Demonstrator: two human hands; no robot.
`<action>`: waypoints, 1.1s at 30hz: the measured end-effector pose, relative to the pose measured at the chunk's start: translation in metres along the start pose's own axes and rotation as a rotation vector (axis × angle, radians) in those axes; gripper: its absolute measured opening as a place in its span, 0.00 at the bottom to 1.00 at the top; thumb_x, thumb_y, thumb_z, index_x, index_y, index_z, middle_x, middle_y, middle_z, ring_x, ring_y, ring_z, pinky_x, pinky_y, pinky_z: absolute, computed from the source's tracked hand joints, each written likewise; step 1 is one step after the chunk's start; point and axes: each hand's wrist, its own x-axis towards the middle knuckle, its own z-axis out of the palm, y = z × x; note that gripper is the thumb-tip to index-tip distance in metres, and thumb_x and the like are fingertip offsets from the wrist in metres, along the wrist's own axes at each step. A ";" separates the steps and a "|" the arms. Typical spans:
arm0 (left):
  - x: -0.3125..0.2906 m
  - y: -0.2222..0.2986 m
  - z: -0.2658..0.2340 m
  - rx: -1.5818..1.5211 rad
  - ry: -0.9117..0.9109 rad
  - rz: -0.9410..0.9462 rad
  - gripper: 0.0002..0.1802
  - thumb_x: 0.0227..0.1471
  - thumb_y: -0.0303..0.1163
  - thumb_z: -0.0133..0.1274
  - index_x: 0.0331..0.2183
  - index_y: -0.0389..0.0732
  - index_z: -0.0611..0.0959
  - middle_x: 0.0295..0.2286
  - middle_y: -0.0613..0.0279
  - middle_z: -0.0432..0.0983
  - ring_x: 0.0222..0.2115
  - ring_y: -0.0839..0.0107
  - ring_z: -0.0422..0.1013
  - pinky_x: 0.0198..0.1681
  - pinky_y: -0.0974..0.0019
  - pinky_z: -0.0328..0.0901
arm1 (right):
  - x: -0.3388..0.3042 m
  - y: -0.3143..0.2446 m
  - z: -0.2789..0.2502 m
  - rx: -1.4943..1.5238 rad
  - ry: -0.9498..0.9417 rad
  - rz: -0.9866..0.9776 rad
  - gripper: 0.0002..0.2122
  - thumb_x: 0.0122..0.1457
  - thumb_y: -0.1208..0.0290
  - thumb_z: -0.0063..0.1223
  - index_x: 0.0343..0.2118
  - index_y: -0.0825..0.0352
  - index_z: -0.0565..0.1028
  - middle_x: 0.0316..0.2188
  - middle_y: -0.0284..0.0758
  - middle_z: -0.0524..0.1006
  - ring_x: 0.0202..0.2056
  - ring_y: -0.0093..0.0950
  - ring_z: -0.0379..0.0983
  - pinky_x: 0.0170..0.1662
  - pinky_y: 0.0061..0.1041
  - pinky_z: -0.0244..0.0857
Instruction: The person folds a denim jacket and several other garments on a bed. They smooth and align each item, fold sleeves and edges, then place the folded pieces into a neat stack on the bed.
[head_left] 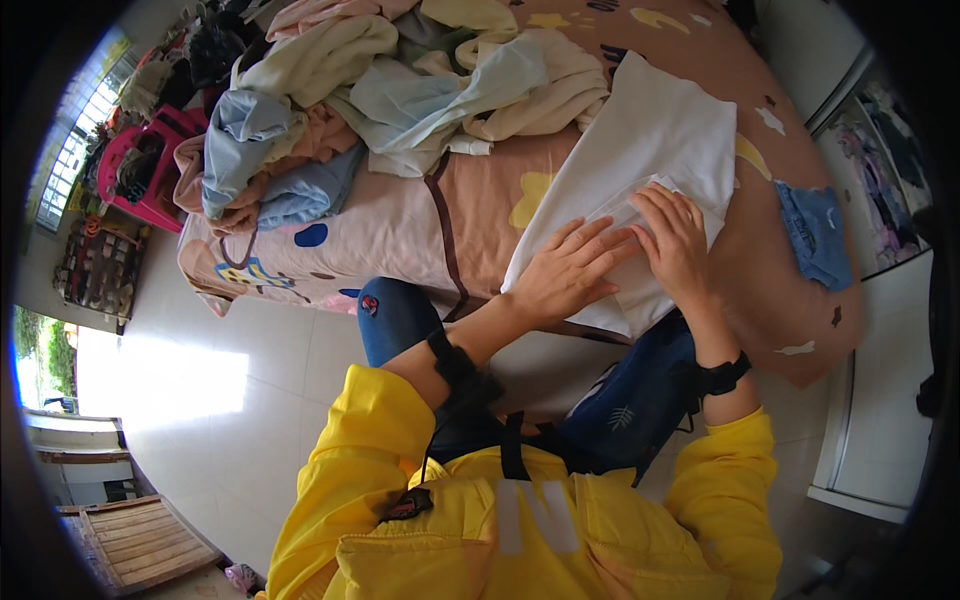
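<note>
A white cloth garment (pixel 665 120) is spread over the near edge of the bed in front of me, part of it folded over on itself. My left hand (pixel 575 270) rests flat on the cloth, its fingers stretched toward the right. Against the folded part lies my right hand (pixel 675 240), with fingers slightly bent and the thumb apart. A thin raised edge of white fabric shows just beyond the right fingertips. The two hands nearly meet at the fingers. The lower end of the garment hangs toward my knees.
A big heap of loose clothes (pixel 400 90) covers the bed's far left. Small folded denim (pixel 815 235) lies on the patterned bedsheet (pixel 480 230) at the right. A pink plastic chair (pixel 140 165) stands left of the bed. White cabinets (pixel 885 390) line the right side.
</note>
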 end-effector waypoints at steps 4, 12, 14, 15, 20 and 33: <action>-0.002 -0.006 0.011 0.193 -0.185 0.002 0.45 0.50 0.56 0.54 0.65 0.51 0.59 0.64 0.63 0.52 0.65 0.61 0.48 0.67 0.53 0.46 | -0.003 0.007 0.017 -0.044 -0.124 0.097 0.21 0.63 0.61 0.49 0.58 0.64 0.68 0.60 0.38 0.67 0.63 0.36 0.59 0.64 0.39 0.50; -0.063 -0.026 -0.034 0.099 -0.305 0.032 0.46 0.46 0.47 0.61 0.63 0.51 0.61 0.64 0.70 0.55 0.65 0.65 0.50 0.68 0.56 0.46 | -0.057 -0.006 -0.020 0.040 -0.317 0.025 0.31 0.56 0.66 0.56 0.64 0.61 0.61 0.65 0.36 0.60 0.65 0.34 0.55 0.67 0.40 0.45; -0.085 -0.039 -0.052 0.102 -0.418 0.068 0.42 0.49 0.44 0.58 0.63 0.53 0.62 0.64 0.70 0.54 0.65 0.66 0.49 0.69 0.57 0.45 | -0.073 -0.013 -0.037 -0.020 -0.434 -0.021 0.34 0.54 0.68 0.59 0.65 0.60 0.59 0.67 0.35 0.57 0.67 0.34 0.52 0.67 0.40 0.44; -0.091 -0.046 -0.058 0.181 -0.408 0.127 0.39 0.50 0.42 0.56 0.63 0.54 0.62 0.64 0.71 0.54 0.66 0.67 0.49 0.69 0.57 0.45 | -0.078 -0.016 -0.041 -0.017 -0.478 -0.009 0.37 0.50 0.75 0.59 0.66 0.58 0.59 0.68 0.33 0.54 0.68 0.33 0.50 0.68 0.41 0.41; -0.084 -0.068 -0.060 0.279 -0.345 0.255 0.34 0.54 0.33 0.47 0.63 0.58 0.62 0.65 0.75 0.53 0.66 0.70 0.50 0.69 0.58 0.46 | -0.088 -0.016 -0.023 -0.230 -0.340 -0.090 0.38 0.49 0.87 0.47 0.65 0.49 0.60 0.67 0.32 0.56 0.68 0.32 0.50 0.69 0.43 0.40; -0.053 -0.056 -0.064 -0.041 -0.413 0.204 0.36 0.44 0.34 0.59 0.58 0.52 0.72 0.62 0.71 0.60 0.66 0.67 0.50 0.69 0.51 0.44 | -0.081 -0.035 -0.031 -0.052 -0.337 -0.119 0.23 0.57 0.78 0.49 0.56 0.52 0.73 0.63 0.30 0.65 0.65 0.28 0.57 0.68 0.42 0.44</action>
